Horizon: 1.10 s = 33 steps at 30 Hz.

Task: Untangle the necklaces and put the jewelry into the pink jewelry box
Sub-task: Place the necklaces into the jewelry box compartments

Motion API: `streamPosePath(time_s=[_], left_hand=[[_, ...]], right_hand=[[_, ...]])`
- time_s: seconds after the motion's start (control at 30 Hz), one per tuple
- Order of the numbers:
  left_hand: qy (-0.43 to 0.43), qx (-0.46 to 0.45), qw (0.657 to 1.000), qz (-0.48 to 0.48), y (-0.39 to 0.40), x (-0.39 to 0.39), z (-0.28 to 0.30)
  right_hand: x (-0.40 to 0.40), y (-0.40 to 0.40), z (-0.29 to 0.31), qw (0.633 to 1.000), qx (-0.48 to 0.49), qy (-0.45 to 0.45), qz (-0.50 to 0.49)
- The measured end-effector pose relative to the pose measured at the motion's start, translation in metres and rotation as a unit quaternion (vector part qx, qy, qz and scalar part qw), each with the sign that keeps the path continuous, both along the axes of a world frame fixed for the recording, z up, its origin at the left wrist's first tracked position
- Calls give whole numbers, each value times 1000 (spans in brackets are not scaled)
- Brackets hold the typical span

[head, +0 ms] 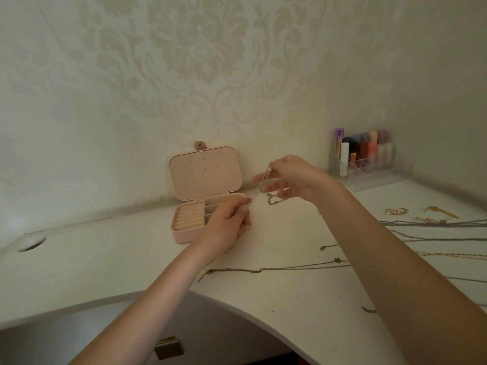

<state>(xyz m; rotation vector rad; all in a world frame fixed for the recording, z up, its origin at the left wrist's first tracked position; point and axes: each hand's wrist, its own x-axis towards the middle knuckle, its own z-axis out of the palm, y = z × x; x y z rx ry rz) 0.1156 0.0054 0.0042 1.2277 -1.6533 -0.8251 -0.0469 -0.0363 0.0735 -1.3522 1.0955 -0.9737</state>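
White desk, patterned wall behind. Left hand and right hand each pinch the chain, right of the open pink jewelry box. Keep it taut; lower slowly into a compartment.

One open pink jewelry box, two hands, one chain held between them, perhaps four or five loose chains on the desk, three small gold pieces, one clear cosmetics organizer

Damask-patterned cream wall behind white desk.
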Motion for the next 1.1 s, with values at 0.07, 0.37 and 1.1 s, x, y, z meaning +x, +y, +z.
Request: streamPosePath(time_s=[0.07,0.37,1.1], left_hand=[[-31,8,999,-3,4,5,3],[-8,61,998,-20,17,39,15],[-290,-25,950,112,3,60,23]], right_hand=[[-2,1,3,995,33,-91,39],[4,-10,7,979,-82,-174,-72],[58,27,18,968,-232,-51,78]])
